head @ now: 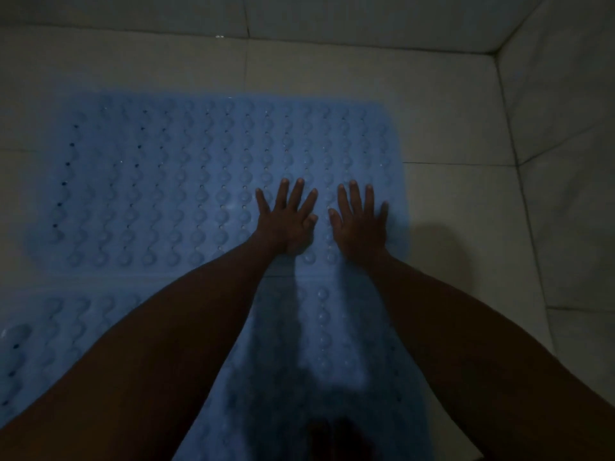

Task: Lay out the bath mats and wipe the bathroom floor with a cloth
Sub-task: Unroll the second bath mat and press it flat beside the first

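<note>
Both hands, left [288, 221] and right [361, 224], fingers spread flat on blue mat [159, 181]; likely limp, grippy rubber, best lifted by edge.

A light-blue bath mat [166, 181] with rows of raised bumps and small holes lies flat on the pale tiled floor [466, 201], its right end near the wall, and a second matching blue mat [319, 354] lies just beside its near edge, spread toward the camera.
</note>
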